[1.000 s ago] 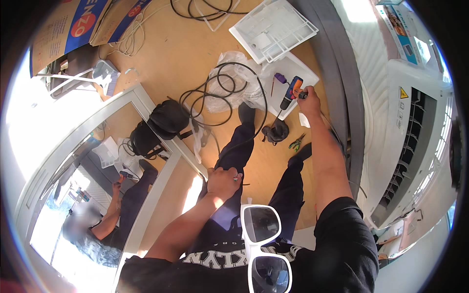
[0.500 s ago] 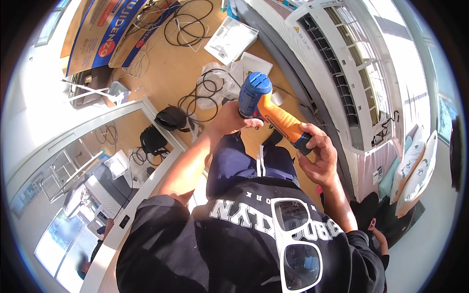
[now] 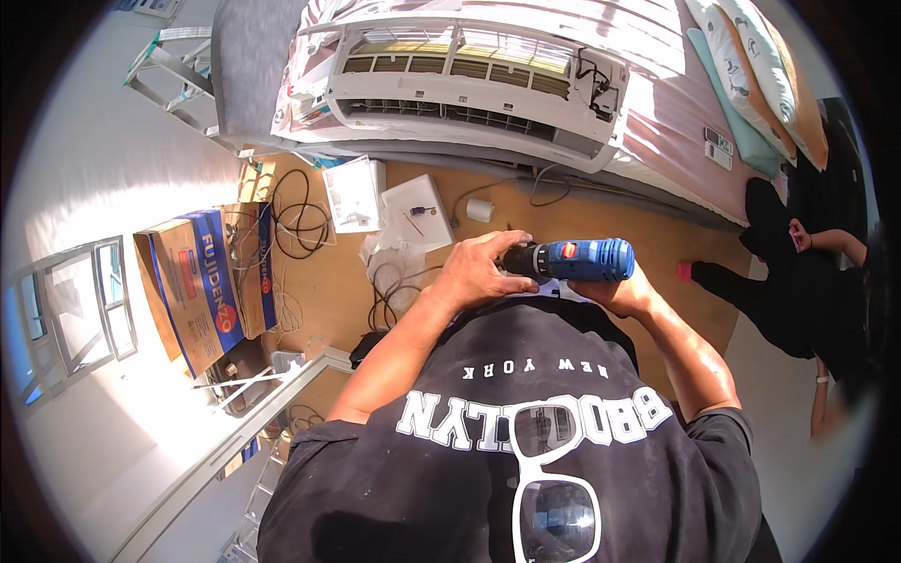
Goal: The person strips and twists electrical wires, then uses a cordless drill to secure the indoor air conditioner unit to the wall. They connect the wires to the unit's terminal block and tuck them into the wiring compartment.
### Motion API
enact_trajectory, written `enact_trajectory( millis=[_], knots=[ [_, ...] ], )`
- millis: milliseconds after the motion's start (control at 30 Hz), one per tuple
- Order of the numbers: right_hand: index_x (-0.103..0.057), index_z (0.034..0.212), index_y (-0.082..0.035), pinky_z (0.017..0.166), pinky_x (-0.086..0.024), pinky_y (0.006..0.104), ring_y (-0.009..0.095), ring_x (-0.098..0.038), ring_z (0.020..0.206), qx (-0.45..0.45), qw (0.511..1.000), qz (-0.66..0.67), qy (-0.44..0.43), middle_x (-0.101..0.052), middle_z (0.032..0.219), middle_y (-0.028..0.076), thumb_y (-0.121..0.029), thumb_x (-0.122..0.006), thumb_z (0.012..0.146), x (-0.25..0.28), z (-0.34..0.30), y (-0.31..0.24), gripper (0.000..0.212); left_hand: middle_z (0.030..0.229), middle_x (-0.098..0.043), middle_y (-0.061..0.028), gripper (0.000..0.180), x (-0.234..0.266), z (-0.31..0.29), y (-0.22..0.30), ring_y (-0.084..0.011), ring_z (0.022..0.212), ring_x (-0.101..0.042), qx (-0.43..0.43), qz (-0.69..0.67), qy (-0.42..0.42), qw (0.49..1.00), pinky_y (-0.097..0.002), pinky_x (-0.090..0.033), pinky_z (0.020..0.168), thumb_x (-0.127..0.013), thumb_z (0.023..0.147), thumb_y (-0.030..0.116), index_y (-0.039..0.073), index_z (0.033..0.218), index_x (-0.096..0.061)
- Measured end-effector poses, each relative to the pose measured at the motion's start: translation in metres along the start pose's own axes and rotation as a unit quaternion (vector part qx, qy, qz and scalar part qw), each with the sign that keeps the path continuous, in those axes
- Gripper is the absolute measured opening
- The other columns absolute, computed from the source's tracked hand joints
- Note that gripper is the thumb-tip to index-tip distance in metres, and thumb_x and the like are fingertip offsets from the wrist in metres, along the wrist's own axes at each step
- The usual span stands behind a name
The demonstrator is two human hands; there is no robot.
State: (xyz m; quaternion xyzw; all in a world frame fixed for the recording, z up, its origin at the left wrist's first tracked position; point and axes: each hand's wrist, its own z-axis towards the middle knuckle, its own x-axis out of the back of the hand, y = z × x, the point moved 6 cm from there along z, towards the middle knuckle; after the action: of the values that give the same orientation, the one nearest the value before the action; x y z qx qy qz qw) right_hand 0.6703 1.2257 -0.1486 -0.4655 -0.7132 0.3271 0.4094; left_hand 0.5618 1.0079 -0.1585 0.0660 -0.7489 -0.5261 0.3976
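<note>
I hold a blue power drill in front of my chest, lying level with its black chuck toward the left. The fingers of my left hand wrap round the chuck end. My right hand is below the drill body, closed at its handle. The body hides that handle and most of the right fingers. White-framed sunglasses hang on the front of my black shirt.
An air conditioner unit with its front off lies on the bed ahead. White trays, cables and a cardboard box are on the floor. A stepladder stands far left. Another person in black is at the right.
My view has turned to the right. The drill has swung from showing its orange handle to lying level, handle hidden. Both hands stay on it.
</note>
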Motion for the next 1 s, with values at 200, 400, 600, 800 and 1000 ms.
enact_trajectory(
  millis=[200,400,600,800,1000],
  knots=[
    [-0.075,0.113,-0.007,0.080,-0.057,0.0318,0.011,-0.067,0.086,-0.038,0.965,0.056,0.253,-0.073,0.094,0.000,-0.010,-0.084,0.089,0.098,-0.093,0.035,0.026,0.100,-0.074,-0.0072,0.060,0.007,0.099,-0.015,-0.0216,0.093,-0.074,0.013,0.052,0.083,0.995,-0.0373,-0.060,0.083,-0.093,0.082,0.043,0.009,0.127,-0.074],
    [-0.074,0.100,-0.004,0.072,-0.055,0.0312,0.010,-0.066,0.075,0.025,0.950,-0.055,0.307,-0.070,0.084,-0.001,-0.010,-0.080,0.093,0.244,-0.078,0.021,0.010,0.106,-0.079,-0.0168,0.048,-0.040,0.254,-0.039,-0.0349,0.106,-0.076,0.062,0.127,0.037,0.989,-0.0439,-0.060,0.093,-0.081,0.090,0.040,0.013,0.130,-0.074],
    [-0.078,0.104,-0.005,0.067,-0.054,0.0298,0.008,-0.065,0.071,0.016,0.952,-0.096,0.289,-0.070,0.080,-0.002,-0.010,-0.083,0.092,0.315,-0.002,0.022,0.014,0.108,-0.080,-0.0174,0.070,-0.119,0.349,-0.060,-0.0354,0.108,-0.075,0.184,0.134,-0.044,0.973,-0.0454,-0.059,0.098,-0.076,0.093,0.046,0.019,0.154,-0.057],
    [-0.078,0.106,-0.005,0.071,-0.057,0.0335,0.012,-0.069,0.072,-0.034,0.964,-0.151,0.217,-0.077,0.088,0.005,-0.018,-0.088,0.087,0.343,0.052,0.033,0.025,0.102,-0.080,-0.0187,0.075,-0.152,0.364,-0.071,-0.0394,0.105,-0.075,0.143,0.098,-0.043,0.984,-0.0472,-0.058,0.098,-0.074,0.092,0.042,0.014,0.158,-0.052],
    [-0.077,0.102,-0.005,0.067,-0.058,0.0353,0.018,-0.072,0.068,-0.017,0.969,-0.146,0.199,-0.075,0.080,0.008,-0.022,-0.087,0.088,0.355,0.072,0.036,0.024,0.099,-0.079,-0.0194,0.075,-0.161,0.362,-0.074,-0.0401,0.103,-0.075,0.144,0.083,-0.013,0.986,-0.0477,-0.058,0.097,-0.075,0.091,0.040,0.013,0.157,-0.053]
  ],
)
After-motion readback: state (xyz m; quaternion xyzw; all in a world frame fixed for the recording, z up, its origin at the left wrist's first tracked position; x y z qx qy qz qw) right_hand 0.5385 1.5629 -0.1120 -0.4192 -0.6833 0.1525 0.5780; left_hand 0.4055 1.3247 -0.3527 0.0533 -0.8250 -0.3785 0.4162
